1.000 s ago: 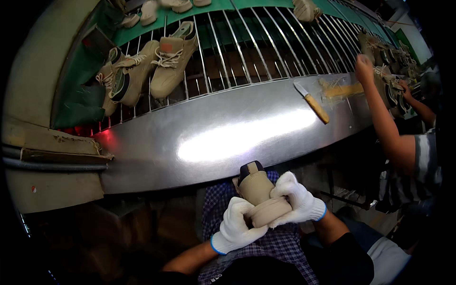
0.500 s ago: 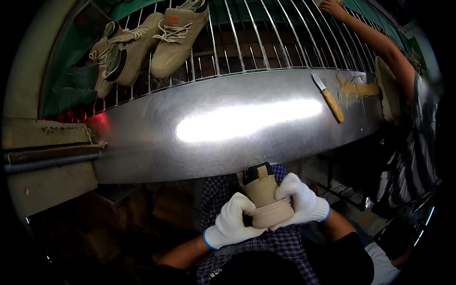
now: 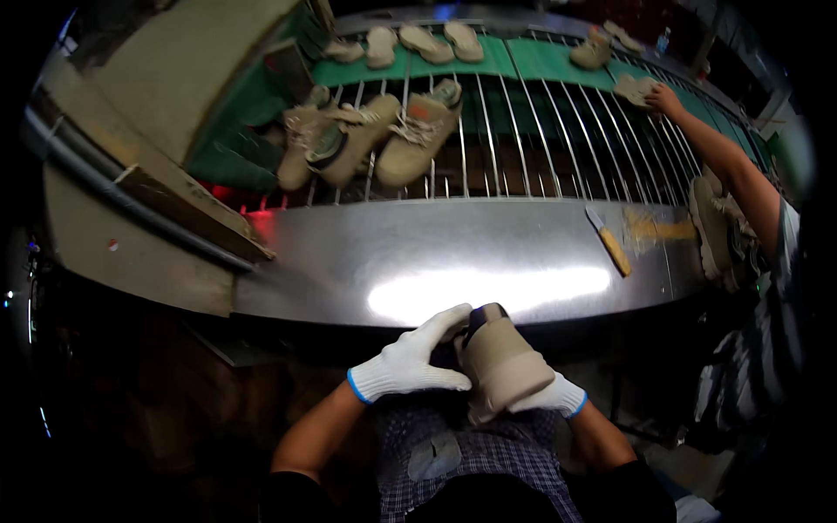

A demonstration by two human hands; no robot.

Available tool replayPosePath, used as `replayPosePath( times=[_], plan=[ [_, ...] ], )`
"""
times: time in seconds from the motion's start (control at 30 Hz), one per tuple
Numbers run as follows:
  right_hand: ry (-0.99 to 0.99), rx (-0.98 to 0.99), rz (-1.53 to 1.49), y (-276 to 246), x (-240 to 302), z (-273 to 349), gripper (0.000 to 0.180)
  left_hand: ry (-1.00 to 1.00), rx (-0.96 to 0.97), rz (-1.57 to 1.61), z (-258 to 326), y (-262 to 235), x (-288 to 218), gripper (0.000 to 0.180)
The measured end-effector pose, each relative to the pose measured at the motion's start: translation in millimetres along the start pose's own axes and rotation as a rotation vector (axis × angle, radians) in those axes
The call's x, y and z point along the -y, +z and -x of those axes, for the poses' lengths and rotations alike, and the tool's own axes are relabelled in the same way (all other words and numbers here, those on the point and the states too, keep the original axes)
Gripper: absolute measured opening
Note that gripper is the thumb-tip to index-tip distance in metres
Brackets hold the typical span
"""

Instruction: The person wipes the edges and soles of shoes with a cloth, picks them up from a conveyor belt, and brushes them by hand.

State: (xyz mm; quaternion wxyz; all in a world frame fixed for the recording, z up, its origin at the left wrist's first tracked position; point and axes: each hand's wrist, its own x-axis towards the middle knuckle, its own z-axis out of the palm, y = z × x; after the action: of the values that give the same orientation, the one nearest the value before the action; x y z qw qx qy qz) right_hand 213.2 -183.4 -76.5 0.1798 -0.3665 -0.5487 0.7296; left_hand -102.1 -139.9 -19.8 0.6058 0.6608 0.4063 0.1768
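Observation:
In front of my lap I hold a beige shoe [image 3: 501, 357] with a dark collar, its heel end toward me and tilted. My right hand [image 3: 554, 397], in a white knit glove with a blue cuff, grips it from below on the right; its fingers are mostly hidden behind the shoe. On the left, my gloved left hand [image 3: 414, 357] is open, thumb and fingers spread wide beside the shoe. The fingertips come up to the collar, and whether they touch it I cannot tell.
A metal ledge [image 3: 323, 253] lies ahead, with a wooden-handled knife [image 3: 610, 244] on its right. Beyond it, a rack of metal bars [image 3: 540, 139] carries laced beige shoes [image 3: 423, 135]. Several soles [image 3: 427, 44] rest on a green belt [image 3: 488, 59]. At right, another person's arm [image 3: 728, 148] reaches for a sole.
The view has risen, showing more of the rack and belt. The shoe has turned and tilted. My left hand has come off its sole edge and spread; my right has slid lower.

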Motion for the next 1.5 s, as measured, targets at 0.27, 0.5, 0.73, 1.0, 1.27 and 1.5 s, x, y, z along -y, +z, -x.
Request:
replayPosePath(
  times=[0.27, 0.5, 0.73, 1.0, 1.27, 1.5],
  plan=[
    [-0.820, -0.011, -0.396, -46, 153, -31, 0.108, 0.703, -0.501, -0.146, 11, -6, -130, 0.105],
    [-1.022, -0.216, -0.129, -48, 179, -56, 0.023, 0.742, -0.811, -0.352, -46, 13, -105, 0.084],
    [-0.819, -0.540, 0.323, -38, 217, -41, 0.017, 0.705, -0.927, -0.213, -65, 22, -98, 0.084],
    [-0.311, -0.750, 1.277, -111, 170, -32, 0.056, 0.361, -0.987, -0.285, -1, -43, -104, 0.073],
    [0.304, -1.117, 1.522, -208, 37, 7, 0.045, -0.255, -0.727, -0.438, 60, -39, 2, 0.066],
    [0.159, -1.003, 0.968, -155, 118, -46, 0.045, 0.251, -1.067, -0.809, 34, 3, 12, 0.055]
  ],
)
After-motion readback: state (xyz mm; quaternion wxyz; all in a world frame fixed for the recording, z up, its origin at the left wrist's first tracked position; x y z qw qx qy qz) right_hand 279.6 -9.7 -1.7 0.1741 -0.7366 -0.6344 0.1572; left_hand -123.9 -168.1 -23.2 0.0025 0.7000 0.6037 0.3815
